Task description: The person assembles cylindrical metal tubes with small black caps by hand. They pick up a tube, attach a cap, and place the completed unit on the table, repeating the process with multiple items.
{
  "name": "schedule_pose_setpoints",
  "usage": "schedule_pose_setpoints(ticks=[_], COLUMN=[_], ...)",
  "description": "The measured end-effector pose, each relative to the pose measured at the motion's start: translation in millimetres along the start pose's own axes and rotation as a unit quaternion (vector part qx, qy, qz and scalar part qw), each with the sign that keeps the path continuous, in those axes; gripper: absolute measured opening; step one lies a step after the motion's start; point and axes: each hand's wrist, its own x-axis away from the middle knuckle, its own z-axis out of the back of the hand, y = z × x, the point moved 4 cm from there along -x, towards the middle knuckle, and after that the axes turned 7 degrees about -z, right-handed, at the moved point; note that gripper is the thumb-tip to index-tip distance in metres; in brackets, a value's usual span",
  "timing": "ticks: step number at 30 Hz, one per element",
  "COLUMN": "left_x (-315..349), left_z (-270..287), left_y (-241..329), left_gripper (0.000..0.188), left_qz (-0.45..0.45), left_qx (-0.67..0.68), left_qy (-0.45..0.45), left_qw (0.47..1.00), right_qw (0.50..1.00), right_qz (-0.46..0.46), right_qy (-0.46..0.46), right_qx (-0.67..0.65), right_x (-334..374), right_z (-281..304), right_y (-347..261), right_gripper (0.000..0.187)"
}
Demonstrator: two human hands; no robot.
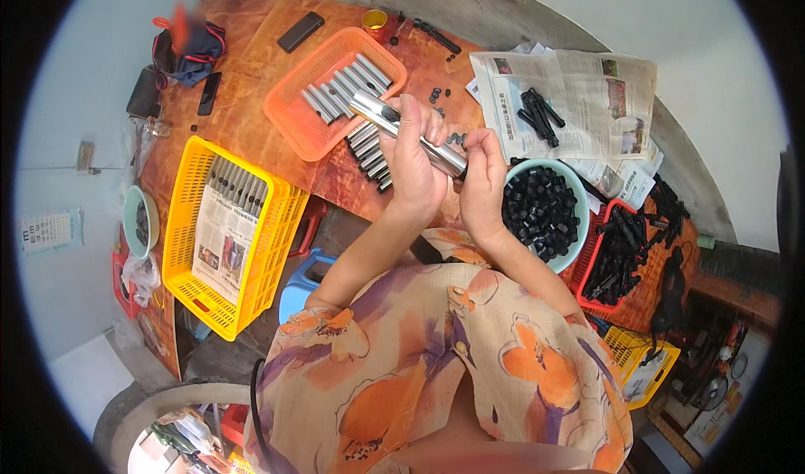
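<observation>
My left hand (417, 157) is wrapped round a shiny metal tube (442, 157), which slants from upper left to lower right above the table's front edge. My right hand (486, 185) is closed at the tube's lower right end, thumb and fingers pressed together. Whatever lies between those fingers is hidden. Beyond the left hand, an orange basket (289, 122) holds a row of similar tubes (345, 88). More tubes (366, 151) lie side by side on the table below that basket. Small dark parts (436, 97) are scattered just past my hands.
At right stand a pale green bowl of black caps (545, 210) and a red basket (580, 273) of black parts. Newspaper (587, 80) carries black pieces (541, 115). A yellow crate (197, 294) with tubes and newspaper stands left. Phones (300, 31) and a gold cup (374, 20) sit at the back.
</observation>
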Motion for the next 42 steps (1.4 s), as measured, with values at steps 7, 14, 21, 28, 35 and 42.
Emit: schedule_pose_setpoints(ticks=[7,14,21,28,35,42], left_x=[-11,-6,-20,-15,-20,-23], left_z=[21,15,38,32,35,36], left_y=[-6,-14,-16,-17,-13,-6], left_gripper=[0.023,0.041,0.026,0.026,0.044,0.03], left_qz=[0.043,0.129,0.152,0.117,0.145,0.108], left_qx=[0.003,0.078,0.01,-0.098,-0.11,-0.088], left_qy=[0.041,-0.042,0.021,0.029,0.001,-0.007], left_qw=[0.998,0.988,0.988,0.988,0.983,0.99], right_qw=[0.99,0.914,0.919,0.891,0.831,0.773], right_qz=[0.08,-0.284,-0.272,-0.273,-0.317,-0.362], right_qy=[-0.087,-0.146,-0.16,-0.177,-0.216,-0.263], right_qx=[0.079,-0.252,-0.237,-0.317,-0.404,-0.45], right_x=[7,3,-2,-8,-9,-6], right_z=[5,7,12,11,13,10], right_y=[-15,-3,10,15,3,5], right_gripper=[0.022,0.021,0.026,0.028,0.032,0.035])
